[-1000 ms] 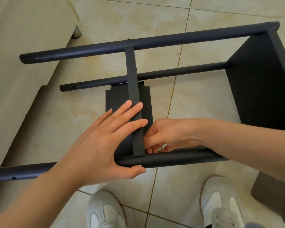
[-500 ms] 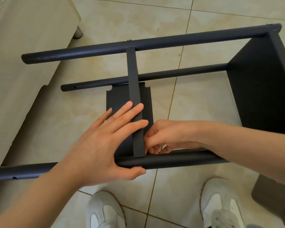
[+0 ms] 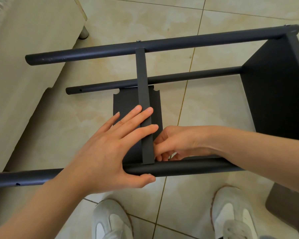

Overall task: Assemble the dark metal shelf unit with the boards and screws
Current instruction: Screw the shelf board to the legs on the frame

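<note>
No shift since the earlier frames; both hands stay put. Left hand (image 3: 107,152): open grip, straight fingers pressing the shelf board (image 3: 142,83), thumb against the near pole (image 3: 188,169). Shelf board: on edge between the near pole and the far pole (image 3: 197,42), above the floor (image 3: 205,109). Right hand (image 3: 176,144): fingers curled at the board's near end; cannot tell what the grip holds.

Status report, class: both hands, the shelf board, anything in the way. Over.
Left hand flat, pressing shelf board against near tube. Right hand curled at board's near end, grip hidden. No obstruction visible.
</note>
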`<state>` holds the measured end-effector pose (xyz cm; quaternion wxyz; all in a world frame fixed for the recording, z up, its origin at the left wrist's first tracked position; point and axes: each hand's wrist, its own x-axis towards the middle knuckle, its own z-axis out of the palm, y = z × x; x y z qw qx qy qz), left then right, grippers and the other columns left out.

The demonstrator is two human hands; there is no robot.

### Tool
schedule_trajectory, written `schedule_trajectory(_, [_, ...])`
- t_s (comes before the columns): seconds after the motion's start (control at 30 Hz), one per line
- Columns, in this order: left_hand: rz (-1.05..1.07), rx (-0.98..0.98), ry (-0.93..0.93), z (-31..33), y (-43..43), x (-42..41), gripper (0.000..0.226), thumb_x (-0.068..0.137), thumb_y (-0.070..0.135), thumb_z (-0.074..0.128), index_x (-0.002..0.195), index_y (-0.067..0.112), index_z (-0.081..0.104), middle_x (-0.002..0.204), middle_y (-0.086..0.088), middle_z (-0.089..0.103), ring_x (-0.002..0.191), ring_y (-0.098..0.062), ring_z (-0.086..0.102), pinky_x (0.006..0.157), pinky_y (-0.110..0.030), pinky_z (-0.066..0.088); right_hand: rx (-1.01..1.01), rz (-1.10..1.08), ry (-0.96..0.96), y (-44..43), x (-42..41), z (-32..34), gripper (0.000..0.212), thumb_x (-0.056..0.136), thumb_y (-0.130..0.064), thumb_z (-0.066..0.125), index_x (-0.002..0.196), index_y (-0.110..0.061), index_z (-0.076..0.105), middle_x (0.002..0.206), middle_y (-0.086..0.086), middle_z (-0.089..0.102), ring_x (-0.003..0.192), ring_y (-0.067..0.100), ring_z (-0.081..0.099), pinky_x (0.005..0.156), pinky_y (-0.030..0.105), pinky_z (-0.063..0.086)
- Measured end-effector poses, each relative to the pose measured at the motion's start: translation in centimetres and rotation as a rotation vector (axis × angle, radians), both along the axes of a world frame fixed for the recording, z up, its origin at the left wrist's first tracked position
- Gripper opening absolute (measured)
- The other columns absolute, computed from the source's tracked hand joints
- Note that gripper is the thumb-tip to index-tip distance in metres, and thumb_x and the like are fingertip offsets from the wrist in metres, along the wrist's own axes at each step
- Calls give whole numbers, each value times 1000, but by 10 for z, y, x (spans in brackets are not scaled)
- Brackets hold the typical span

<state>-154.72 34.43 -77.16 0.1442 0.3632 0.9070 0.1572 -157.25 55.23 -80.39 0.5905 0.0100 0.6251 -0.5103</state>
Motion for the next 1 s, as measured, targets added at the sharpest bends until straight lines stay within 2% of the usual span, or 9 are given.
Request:
schedule_trajectory(0.13, [3,7,5,0,-1,0,92,75,79,56,152,32,38,168,13,11,155,-9,4,121,-47,16,-25,-17,-33,0,0,-1,12,91,-17,66,80,-13,71,76,1,67,71,12,62,72,25,52])
schedule_trajectory(0.27, [4,8,6,-1,-1,1,91,75,78,56,152,31,39,168,13,11,155,-8,4,121,-47,17,-32,-13,-78,4,-2,-1,9,90,-15,66,87,-9,74,79,4,68,74,14,62,79,28,54])
schedule_trajectory(0.47, [4,8,2,-1,-1,1,92,75,77,57,152,31,39,168,13,11,155,-8,3,122,-46,16,-6,-5,-81,1,-2,-3,19,90,-18,68,71,-18,74,72,0,66,66,10,61,72,25,53])
schedule_trajectory(0.6, [5,6,4,-1,-1,1,92,75,78,56,152,31,39,168,13,10,155,-8,3,122,-46,17,24,2,-73,-3,-1,-4,16,90,-21,67,76,-16,73,72,-1,66,66,9,61,73,26,53])
schedule_trajectory(0.7, [4,9,5,0,-1,0,92,75,78,56,152,30,39,168,13,11,155,-8,4,122,-45,17,-8,-8,-119,1,-3,-3,25,90,-22,67,65,-20,73,69,-2,64,64,9,59,72,25,51])
schedule_trajectory(0.87, [6,-1,-1,0,-1,0,93,75,79,55,153,32,38,168,14,9,155,-8,2,122,-45,16,7,6,-146,2,-4,-2,14,90,-20,67,78,-15,73,74,1,65,65,11,61,74,26,52])
schedule_trajectory(1.0, [5,8,-1,0,-1,0,92,75,78,56,152,31,39,168,14,10,155,-8,3,122,-44,16,-28,-2,-134,-1,-3,-3,14,92,-20,65,80,-17,72,81,2,66,71,12,62,75,26,53])
